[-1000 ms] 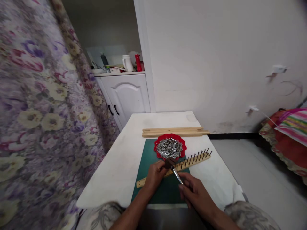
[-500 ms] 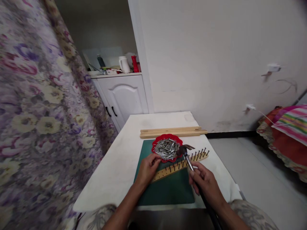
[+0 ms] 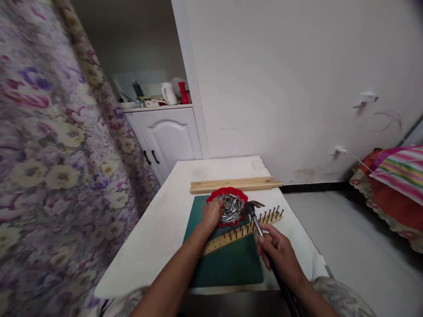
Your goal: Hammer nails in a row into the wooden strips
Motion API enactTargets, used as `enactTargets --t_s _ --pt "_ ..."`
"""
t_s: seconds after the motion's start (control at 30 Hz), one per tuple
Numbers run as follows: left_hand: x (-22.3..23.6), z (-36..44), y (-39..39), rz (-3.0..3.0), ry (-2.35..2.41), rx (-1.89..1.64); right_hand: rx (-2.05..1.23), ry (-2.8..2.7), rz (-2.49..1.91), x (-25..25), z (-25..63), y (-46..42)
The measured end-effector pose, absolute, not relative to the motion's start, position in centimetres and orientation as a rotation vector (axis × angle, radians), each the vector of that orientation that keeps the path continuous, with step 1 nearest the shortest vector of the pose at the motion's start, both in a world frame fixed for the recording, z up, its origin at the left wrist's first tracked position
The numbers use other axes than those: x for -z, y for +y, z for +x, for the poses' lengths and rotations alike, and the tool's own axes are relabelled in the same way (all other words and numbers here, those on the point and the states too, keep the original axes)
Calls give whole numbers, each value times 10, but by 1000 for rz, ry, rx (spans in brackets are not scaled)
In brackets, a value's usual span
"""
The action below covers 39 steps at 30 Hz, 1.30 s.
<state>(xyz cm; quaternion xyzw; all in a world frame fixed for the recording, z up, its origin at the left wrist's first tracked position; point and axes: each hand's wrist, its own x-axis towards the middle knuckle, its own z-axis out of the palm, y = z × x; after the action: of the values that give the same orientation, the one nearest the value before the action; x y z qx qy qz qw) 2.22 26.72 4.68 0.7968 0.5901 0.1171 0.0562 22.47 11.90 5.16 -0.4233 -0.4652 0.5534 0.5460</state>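
Note:
My left hand [image 3: 212, 214] reaches over the left side of a red scalloped plate [image 3: 227, 190] heaped with loose silvery nails [image 3: 233, 208]. Its fingers are bent together at the nails, and their tips are hidden. A claw hammer [image 3: 258, 226] with a metal neck and dark grip is held in my right hand [image 3: 276, 247], its head up beside the plate's right edge. Between the hands and the plate lies a wooden strip [image 3: 215, 245] with drilled holes. Dark nails stand upright along its middle and right part; the holes at its left end hold none.
Under the strip and plate is a green cutting mat [image 3: 228, 270] on a white-covered table [image 3: 148, 237]. Further wooden strips [image 3: 231, 184] lie behind the plate. A floral curtain [image 3: 66, 176] hangs at the left; a white cabinet [image 3: 173, 136] and wall stand beyond.
My left hand has moved forward from the near edge of the plate onto the nails in it. The right hand still holds the hammer in nearly the same place.

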Motion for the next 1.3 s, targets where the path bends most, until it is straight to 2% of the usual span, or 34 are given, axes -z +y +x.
enactTargets --t_s 0.4,0.6,0.77,0.93,1.3 --pt "-59 27 259 2431 1865 -247 -1335 -1112 -1022 -51 225 121" --pt "-73 -5 225 2404 1762 -632 -1318 -1123 -1036 -50 225 121" --pt "-66 -33 177 2262 1602 -867 -1306 -1152 -1029 -49 224 120" --pt "-52 -32 150 2161 1530 -775 -1289 -1176 -1060 -47 221 119" --pt "-47 -4 155 2345 1480 -586 -1293 -1169 -1040 -48 222 119"
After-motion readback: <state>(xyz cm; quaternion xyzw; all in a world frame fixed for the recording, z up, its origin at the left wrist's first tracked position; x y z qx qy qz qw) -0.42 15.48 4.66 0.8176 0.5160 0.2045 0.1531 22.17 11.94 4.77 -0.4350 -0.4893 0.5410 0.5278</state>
